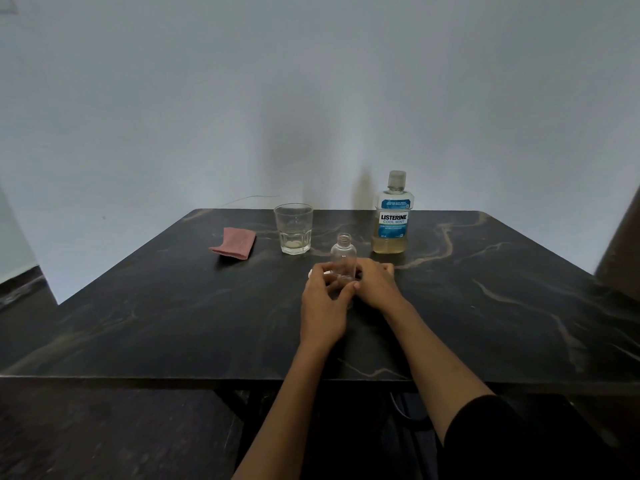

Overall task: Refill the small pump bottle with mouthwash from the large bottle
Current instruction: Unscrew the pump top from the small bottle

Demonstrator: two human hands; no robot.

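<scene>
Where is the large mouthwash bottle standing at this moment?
In the head view, the large mouthwash bottle stands capped at the table's far edge, right of the glass, behind the small bottle.

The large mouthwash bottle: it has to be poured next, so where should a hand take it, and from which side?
Grip the large mouthwash bottle around its labelled body, below the shoulder, coming from the right with the right hand. It stands upright, capped, near the table's far edge, with open space to its right.

Your two bare forearms reach up from the bottom of the frame and meet at its centre. Your left hand (323, 304) curls its fingers inward, thumb touching your right hand (375, 284), which lies knuckles-up, a black sleeve at lower right.
</scene>
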